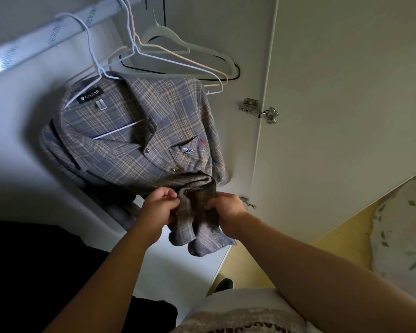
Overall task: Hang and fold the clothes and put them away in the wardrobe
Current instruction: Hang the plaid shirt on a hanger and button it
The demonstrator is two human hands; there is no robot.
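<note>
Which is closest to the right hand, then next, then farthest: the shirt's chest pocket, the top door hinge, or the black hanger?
From the right hand:
1. Chest pocket, just above it on the shirt.
2. Top door hinge, higher, to the right.
3. Black hanger, highest, by the rail.

Both forearms were bare to the elbow, no sleeves, watch or rings showing on the left hand (pixel 157 207) or the right hand (pixel 227 211). The person wore a pale, mottled beige T-shirt (pixel 240 318) with dark block lettering across the chest, only partly readable from above. Lower down, a dark shoe (pixel 223 284) showed at the floor; the legs themselves could not be made out
</note>
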